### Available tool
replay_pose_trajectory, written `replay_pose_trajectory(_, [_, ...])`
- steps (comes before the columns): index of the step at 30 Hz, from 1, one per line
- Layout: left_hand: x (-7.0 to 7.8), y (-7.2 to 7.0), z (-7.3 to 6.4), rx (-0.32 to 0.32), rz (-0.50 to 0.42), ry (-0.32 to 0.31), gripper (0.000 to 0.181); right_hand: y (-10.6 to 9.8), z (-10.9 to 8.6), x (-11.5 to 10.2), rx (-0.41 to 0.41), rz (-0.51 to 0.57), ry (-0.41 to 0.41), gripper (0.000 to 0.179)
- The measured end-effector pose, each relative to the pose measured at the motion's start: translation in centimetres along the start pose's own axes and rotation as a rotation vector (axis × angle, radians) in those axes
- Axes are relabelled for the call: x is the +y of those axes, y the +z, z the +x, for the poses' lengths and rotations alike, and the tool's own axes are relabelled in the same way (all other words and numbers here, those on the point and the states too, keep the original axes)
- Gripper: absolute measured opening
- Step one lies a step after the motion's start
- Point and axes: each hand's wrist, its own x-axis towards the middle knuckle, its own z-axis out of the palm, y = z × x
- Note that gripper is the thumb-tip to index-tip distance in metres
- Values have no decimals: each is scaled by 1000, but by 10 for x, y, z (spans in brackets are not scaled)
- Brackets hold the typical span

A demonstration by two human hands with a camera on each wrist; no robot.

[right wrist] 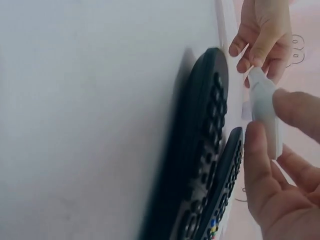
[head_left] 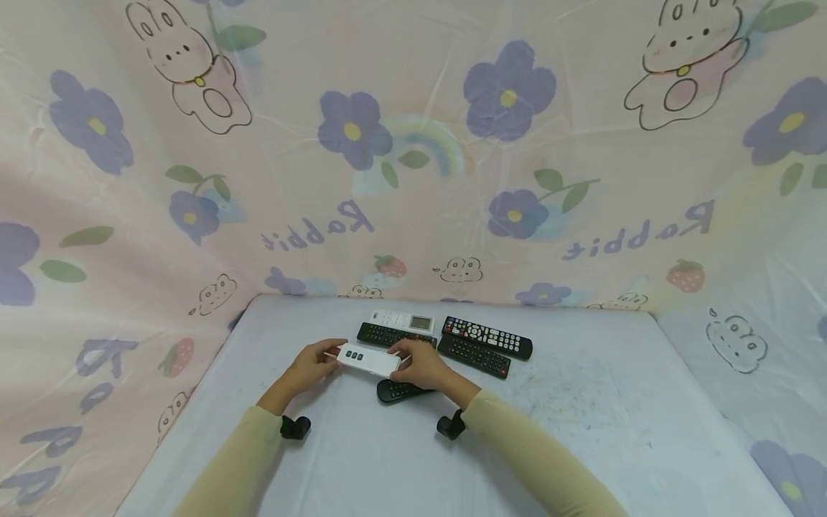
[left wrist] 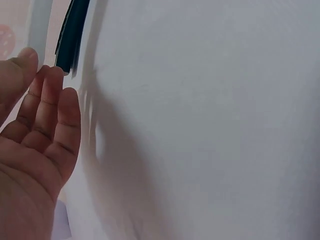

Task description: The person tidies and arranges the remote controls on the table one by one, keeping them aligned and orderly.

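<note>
A white remote control (head_left: 370,360) with a short row of dark buttons is held in the air above the table, between both hands. At its left end, my left hand (head_left: 313,365) pinches it; the left wrist view shows the thumb against the edge of the white remote (left wrist: 39,30). My right hand (head_left: 418,362) grips the other end between thumb and fingers, also plain in the right wrist view, where the white remote (right wrist: 265,107) appears edge-on. Just under the right hand lies a black remote (head_left: 397,390), partly covered by that hand.
Behind the hands lie a white remote with a small display (head_left: 388,318) and a black remote (head_left: 388,334). Two more black remotes (head_left: 510,340) (head_left: 474,356) lie side by side to the right. Patterned cloth (head_left: 420,208) surrounds the white table (head_left: 581,431).
</note>
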Motion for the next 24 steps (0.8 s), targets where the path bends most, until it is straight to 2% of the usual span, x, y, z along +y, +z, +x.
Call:
replay_pose_trajectory(9, [-2,-5,3,-27,-26,12,40,10,-10,-9,-30,121,39,47])
replay_pose_trajectory(15, [-3,-7,7,-98,-26,-37,35,24,-14,-12,-29,166,85,49])
replay_pose_trajectory(19, [-5,-9,9,-121,-19,-62,32,34,-16,-17,-1,175,101,47])
replay_pose_trajectory(24, [-6,-10,11,-134,-14,-28,30,46,-21,-24,51,167,116,44])
